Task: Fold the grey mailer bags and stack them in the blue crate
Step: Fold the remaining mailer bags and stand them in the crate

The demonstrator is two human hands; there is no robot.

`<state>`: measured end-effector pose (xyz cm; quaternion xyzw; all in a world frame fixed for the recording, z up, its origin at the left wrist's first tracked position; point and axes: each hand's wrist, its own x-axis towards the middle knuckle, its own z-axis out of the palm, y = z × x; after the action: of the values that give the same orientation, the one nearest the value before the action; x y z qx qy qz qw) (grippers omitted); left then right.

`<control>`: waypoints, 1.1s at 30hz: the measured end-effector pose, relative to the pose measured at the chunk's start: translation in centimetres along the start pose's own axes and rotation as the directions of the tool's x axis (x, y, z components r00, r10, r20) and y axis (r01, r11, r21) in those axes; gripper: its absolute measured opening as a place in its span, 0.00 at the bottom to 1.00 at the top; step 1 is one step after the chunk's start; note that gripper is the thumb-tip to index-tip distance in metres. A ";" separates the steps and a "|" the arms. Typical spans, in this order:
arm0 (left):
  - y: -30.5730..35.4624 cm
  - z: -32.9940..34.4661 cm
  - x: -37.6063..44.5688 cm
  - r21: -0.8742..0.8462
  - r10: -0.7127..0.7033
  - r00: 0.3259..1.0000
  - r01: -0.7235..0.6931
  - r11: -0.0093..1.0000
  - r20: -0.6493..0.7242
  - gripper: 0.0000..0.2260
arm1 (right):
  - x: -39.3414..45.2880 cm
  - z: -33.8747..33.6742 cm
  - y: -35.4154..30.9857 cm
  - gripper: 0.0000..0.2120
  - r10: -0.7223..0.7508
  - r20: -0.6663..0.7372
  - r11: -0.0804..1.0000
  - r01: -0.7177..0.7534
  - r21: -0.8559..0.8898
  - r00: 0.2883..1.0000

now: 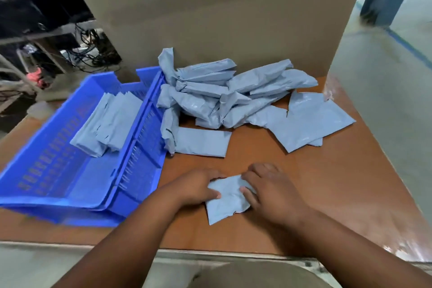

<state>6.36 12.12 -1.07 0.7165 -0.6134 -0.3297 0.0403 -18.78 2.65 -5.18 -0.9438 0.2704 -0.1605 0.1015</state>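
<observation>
A small folded grey mailer bag (225,203) lies on the brown table near its front edge. My left hand (198,186) grips its left edge, fingers curled over the top and thumb on the bag's face. My right hand (268,189) grips the right edge the same way. The blue crate (58,184) stands to the left, tilted, with a stack of folded grey bags (107,124) inside it. A pile of crumpled grey mailer bags (222,93) lies behind my hands, with a flat folded bag (201,141) in front of the pile.
A large cardboard box (210,7) stands at the back of the brown table (339,182). Flat grey bags (308,121) lie at the right of the pile. Dark equipment and cables (46,18) sit beyond the table's left side.
</observation>
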 end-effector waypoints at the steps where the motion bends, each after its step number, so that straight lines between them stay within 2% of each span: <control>1: -0.2 0.1 -0.3 0.083 0.007 0.999 -0.003 0.997 -0.048 0.26 | 0.0 0.5 -0.5 0.14 0.026 0.011 1.000 -0.026 0.004 1.000; 3: -0.4 0.9 -1.0 0.190 0.071 0.974 -0.030 0.981 -0.214 0.22 | -0.3 0.9 -1.4 0.15 0.090 0.012 0.996 -0.090 -0.008 0.996; 6: -0.1 3.0 -2.3 0.159 0.171 0.875 -0.109 0.981 -0.452 0.15 | -0.5 1.0 -2.5 0.17 0.191 0.050 0.982 -0.190 -0.022 0.980; 8: 0.1 4.4 -2.4 0.157 0.158 0.849 -0.090 0.984 -0.504 0.15 | -0.2 1.1 -2.6 0.18 0.238 0.062 0.970 -0.240 0.031 0.969; 11: 1.8 5.4 -1.6 0.177 0.172 0.825 -0.089 0.980 -0.539 0.14 | 1.4 0.1 -1.8 0.19 0.391 -0.015 0.882 -0.370 0.291 0.920; 12: 2.7 5.5 -1.2 0.177 0.183 0.815 -0.100 0.979 -0.550 0.13 | 1.8 -0.4 -1.4 0.18 0.426 -0.052 0.868 -0.392 0.305 0.903; 14: 4.5 5.6 -0.1 0.195 0.184 0.805 -0.087 0.977 -0.563 0.13 | 2.4 -0.8 -1.1 0.15 0.417 -0.100 0.904 -0.400 0.151 0.904; 16: 6.0 6.2 1.2 0.224 0.150 0.816 -0.026 0.974 -0.559 0.18 | 2.2 -0.2 -1.3 0.17 0.390 -0.044 0.917 -0.392 -0.072 0.920; 18: 6.9 7.1 2.3 0.267 0.087 0.856 0.061 0.962 -0.510 0.25 | 1.2 0.8 -2.1 0.22 0.438 0.068 0.889 -0.421 -0.180 0.896; 20: 6.8 8.0 2.7 0.325 0.044 0.884 0.124 0.938 -0.466 0.29 | 0.1 1.8 -2.8 0.27 0.508 0.139 0.855 -0.478 -0.203 0.850; 23: 6.4 8.8 2.2 0.391 0.048 0.885 0.155 0.907 -0.462 0.30 | -0.7 2.4 -2.7 0.30 0.556 0.142 0.827 -0.530 -0.186 0.819; 33: 6.3 8.8 2.5 0.419 0.046 0.912 0.142 0.897 -0.407 0.32 | -0.3 2.7 -2.2 0.33 0.528 0.201 0.845 -0.486 -0.226 0.825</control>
<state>-3.54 11.42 -6.06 0.7747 -0.6317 -0.0272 -0.0041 -17.01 4.91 -7.19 -0.8553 0.5088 0.0181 0.0963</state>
